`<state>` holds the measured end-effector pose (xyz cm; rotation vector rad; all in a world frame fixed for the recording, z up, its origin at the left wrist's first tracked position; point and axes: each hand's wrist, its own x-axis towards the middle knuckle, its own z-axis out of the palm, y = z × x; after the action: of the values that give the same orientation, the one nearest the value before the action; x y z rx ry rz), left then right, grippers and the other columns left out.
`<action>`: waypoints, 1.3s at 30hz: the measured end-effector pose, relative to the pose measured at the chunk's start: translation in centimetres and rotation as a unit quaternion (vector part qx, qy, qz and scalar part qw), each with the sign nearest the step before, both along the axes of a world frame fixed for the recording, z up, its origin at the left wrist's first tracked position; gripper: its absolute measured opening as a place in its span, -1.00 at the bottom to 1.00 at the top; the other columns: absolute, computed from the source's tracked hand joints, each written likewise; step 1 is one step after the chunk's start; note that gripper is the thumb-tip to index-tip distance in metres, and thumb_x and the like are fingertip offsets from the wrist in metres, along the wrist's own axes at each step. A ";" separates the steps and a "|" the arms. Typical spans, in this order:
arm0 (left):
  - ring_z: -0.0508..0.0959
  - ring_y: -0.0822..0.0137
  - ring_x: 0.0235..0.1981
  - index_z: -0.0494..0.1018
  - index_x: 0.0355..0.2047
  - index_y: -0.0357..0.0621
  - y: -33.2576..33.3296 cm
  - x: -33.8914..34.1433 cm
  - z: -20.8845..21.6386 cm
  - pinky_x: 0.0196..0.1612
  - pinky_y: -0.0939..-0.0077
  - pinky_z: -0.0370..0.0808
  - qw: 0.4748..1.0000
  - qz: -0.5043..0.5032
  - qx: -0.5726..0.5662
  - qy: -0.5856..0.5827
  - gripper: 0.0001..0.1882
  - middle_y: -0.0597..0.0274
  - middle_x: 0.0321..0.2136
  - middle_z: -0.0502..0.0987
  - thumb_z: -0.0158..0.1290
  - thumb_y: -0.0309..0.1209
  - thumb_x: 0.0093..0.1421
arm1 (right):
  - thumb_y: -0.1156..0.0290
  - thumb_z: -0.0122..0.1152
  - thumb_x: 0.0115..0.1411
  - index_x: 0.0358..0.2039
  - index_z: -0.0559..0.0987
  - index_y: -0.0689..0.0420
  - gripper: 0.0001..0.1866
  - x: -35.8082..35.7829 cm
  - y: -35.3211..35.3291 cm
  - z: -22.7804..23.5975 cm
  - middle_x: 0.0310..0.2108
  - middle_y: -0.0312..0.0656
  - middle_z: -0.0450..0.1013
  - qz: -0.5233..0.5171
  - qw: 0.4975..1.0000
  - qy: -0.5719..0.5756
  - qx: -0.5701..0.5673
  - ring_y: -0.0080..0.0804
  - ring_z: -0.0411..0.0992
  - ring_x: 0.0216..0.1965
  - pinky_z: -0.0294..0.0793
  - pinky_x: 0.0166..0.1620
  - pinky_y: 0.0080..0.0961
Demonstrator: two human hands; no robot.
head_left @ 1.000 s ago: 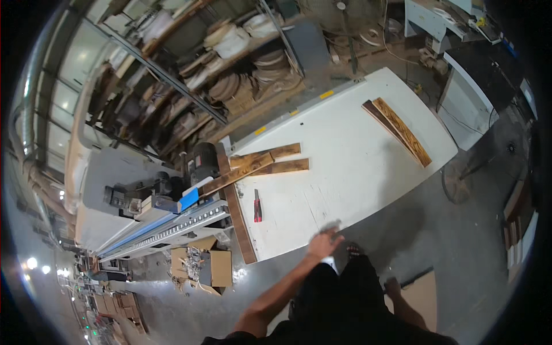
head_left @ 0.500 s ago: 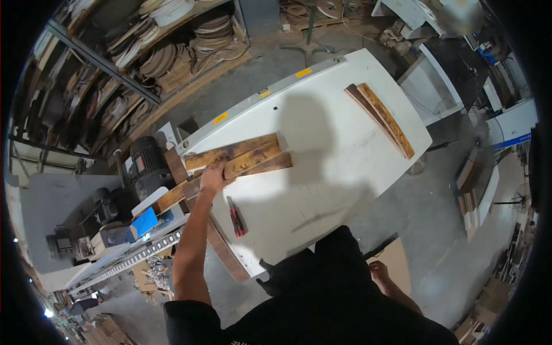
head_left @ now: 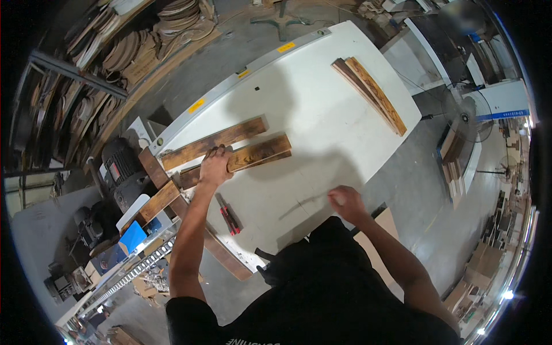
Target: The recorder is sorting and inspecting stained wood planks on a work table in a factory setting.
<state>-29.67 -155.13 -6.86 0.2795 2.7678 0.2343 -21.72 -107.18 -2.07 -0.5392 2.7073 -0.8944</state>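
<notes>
My left hand (head_left: 215,167) is closed around a brown wood-grain strip (head_left: 261,153) on the white table. Beneath that strip lies another, mostly hidden piece, its edge showing on the near side. A separate wooden strip (head_left: 215,141) rests just beyond, roughly parallel. Over the table's near edge hovers my right hand (head_left: 347,203), fingers curled, with nothing visible in it. Red-handled pliers or cutters (head_left: 229,218) lie nearer to me than my left hand. To the left, one more strip (head_left: 158,201) sits on the machine beside the table.
The white table (head_left: 322,138) carries two or more narrow strips (head_left: 374,95) at its far right. A machine with a dark motor (head_left: 122,167) and a blue piece (head_left: 133,236) adjoins on the left. Shelves hold coiled edging (head_left: 178,23); a fan (head_left: 464,118) stands at right.
My right hand has risen from beside my body to over the table's near edge. The strip in my left hand has moved away from the far strip, opening a gap. The view has shifted.
</notes>
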 end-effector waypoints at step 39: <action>0.34 -0.23 0.34 0.24 0.41 -0.22 18.1 28.5 -2.1 0.39 0.00 0.32 0.847 0.456 0.239 0.133 -0.07 -0.24 0.30 0.37 0.44 -0.49 0.06 | 0.45 0.50 0.00 0.14 0.56 0.01 -0.37 -6.8 6.0 -6.1 0.22 -0.16 0.34 0.195 0.967 0.086 0.140 -0.09 0.21 0.38 0.02 0.47 0.16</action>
<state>-1.16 -137.04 -8.96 -0.9979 2.8290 1.1936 -28.51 -101.16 -8.15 -1.0754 2.6655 -0.3714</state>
